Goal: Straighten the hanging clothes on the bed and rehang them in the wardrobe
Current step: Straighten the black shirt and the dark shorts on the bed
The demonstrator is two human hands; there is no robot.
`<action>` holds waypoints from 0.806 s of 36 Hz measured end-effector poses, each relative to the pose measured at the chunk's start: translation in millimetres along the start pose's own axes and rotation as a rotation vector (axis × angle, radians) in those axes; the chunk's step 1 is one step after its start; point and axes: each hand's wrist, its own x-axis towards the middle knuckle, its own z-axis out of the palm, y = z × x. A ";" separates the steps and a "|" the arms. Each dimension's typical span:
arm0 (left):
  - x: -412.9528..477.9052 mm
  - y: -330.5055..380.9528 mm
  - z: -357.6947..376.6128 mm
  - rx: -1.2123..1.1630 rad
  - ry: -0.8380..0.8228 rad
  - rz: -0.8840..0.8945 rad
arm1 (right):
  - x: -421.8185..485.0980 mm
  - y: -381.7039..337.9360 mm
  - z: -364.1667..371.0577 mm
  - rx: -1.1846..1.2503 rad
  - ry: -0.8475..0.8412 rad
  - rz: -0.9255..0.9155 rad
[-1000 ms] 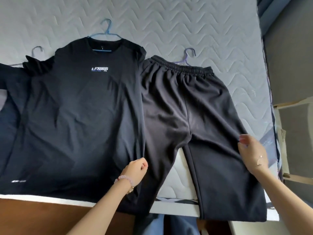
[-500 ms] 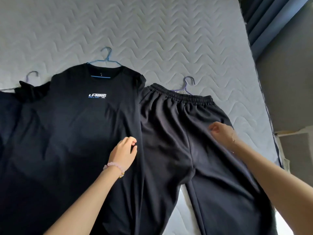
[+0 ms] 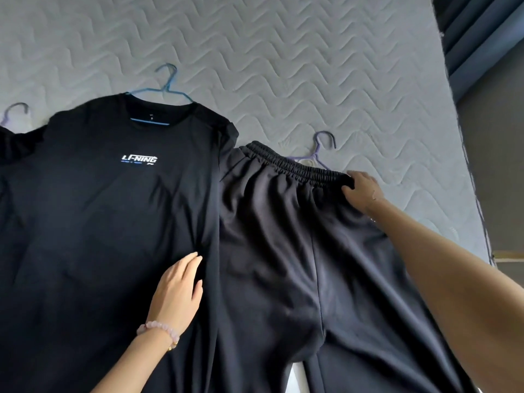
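Black trousers (image 3: 286,251) lie flat on the bed, their elastic waistband at the top on a purple hanger (image 3: 320,150). My right hand (image 3: 361,190) grips the right end of that waistband, thumb on the cloth. A black T-shirt (image 3: 107,222) with a white logo lies to the left on a blue hanger (image 3: 167,83). My left hand (image 3: 178,290) rests flat, fingers together, on the T-shirt's right edge beside the trousers. A third dark garment (image 3: 11,140) on another hanger (image 3: 15,110) shows at the far left, mostly cut off.
The grey quilted mattress (image 3: 283,66) spreads behind the clothes. Dark blue curtains (image 3: 476,38) hang at the upper right, with a grey floor strip (image 3: 493,180) beside the bed's right edge.
Both hands have slid up along the clothes from the lower part; my right hand reached the trousers' waistband and closed on it, and the view moved closer to the bed.
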 end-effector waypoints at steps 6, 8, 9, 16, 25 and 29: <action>1.5 -1.7 2.1 0.059 -0.010 0.011 | 12.7 -5.2 -4.8 -0.112 -0.041 -0.005; 2.5 0.0 3.2 0.058 -0.016 -0.007 | 13.9 -7.5 -9.8 -0.157 -0.106 0.008; 2.7 1.4 3.6 0.057 -0.020 -0.018 | 14.6 -8.3 -12.0 -0.175 -0.142 0.022; 4.4 2.9 5.3 0.044 -0.038 -0.041 | 9.5 -10.8 -19.0 -0.142 -0.244 -0.008; 7.5 12.2 -21.7 -0.012 -0.224 -0.056 | -55.4 -9.2 -65.0 0.403 -0.238 -0.016; 3.5 19.9 -48.7 -0.032 -0.310 -0.044 | -113.8 -23.3 -104.1 0.561 -0.143 -0.034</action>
